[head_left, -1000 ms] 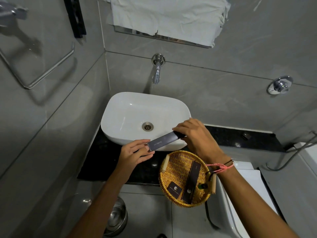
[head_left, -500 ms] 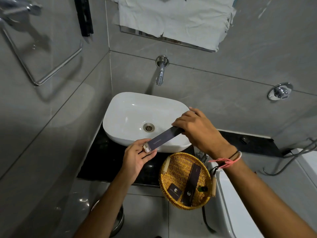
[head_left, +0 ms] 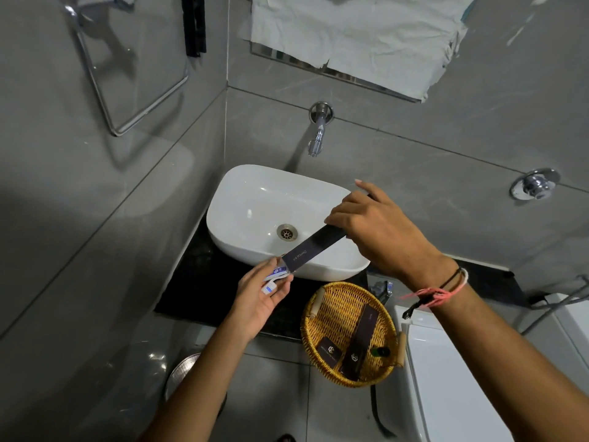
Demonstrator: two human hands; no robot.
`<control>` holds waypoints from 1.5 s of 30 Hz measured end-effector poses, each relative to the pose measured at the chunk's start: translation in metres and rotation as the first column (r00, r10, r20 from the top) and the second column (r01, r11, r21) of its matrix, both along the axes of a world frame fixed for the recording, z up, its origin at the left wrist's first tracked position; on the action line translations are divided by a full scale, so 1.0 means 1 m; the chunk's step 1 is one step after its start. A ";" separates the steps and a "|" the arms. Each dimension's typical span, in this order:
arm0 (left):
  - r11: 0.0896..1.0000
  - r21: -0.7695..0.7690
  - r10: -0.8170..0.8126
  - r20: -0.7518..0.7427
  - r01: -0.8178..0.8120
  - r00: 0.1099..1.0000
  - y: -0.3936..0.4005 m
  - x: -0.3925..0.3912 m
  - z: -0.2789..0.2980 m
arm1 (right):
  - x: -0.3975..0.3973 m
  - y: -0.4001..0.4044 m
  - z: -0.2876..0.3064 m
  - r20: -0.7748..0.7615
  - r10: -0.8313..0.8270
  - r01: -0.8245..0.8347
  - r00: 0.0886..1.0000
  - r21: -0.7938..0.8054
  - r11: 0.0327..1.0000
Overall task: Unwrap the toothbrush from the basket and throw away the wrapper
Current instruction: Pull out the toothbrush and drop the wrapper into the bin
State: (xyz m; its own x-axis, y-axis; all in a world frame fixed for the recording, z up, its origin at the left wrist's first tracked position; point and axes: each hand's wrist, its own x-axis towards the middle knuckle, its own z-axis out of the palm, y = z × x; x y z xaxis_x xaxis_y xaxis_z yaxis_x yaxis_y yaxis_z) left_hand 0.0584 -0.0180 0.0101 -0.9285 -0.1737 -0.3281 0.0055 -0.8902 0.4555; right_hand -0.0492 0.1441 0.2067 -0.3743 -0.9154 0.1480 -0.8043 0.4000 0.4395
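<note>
1. Head view: left hand (head_left: 259, 299) grip pinches white-and-blue contents (head_left: 275, 277) protruding from the wrapper's lower end.
2. Dark wrapper (head_left: 310, 250) spans diagonally above the sink (head_left: 255, 199) rim.
3. Right hand (head_left: 379, 231) grip pinches the wrapper's upper end.
4. Basket (head_left: 318, 333) sits on the desk (head_left: 197, 291), holding dark packets.

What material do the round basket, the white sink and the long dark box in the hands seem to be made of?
Basket: woven wicker or rattan, golden-brown, with visible weave strands.
Sink: probably glazed ceramic, white and glossy, with bright reflections.
Dark box: likely matte printed cardboard, with flat faces, sharp edges and pale lettering. The right hand holds its far end; the left hand pulls the contents out.
</note>
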 end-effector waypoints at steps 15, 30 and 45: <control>0.891 -0.210 0.445 0.243 -0.401 0.862 -0.039 0.137 -0.072 | 0.059 -0.026 -0.064 0.825 0.006 0.539 0.565 -0.374 0.755; 0.758 -0.356 0.643 0.548 -0.547 0.534 0.048 0.308 -0.271 | 0.201 0.023 -0.403 0.964 -0.265 0.458 -0.021 0.245 0.854; 0.800 -0.277 0.550 0.691 -0.532 0.469 0.025 0.313 -0.446 | 0.162 -0.112 -0.671 0.744 -0.402 0.138 0.534 0.392 0.909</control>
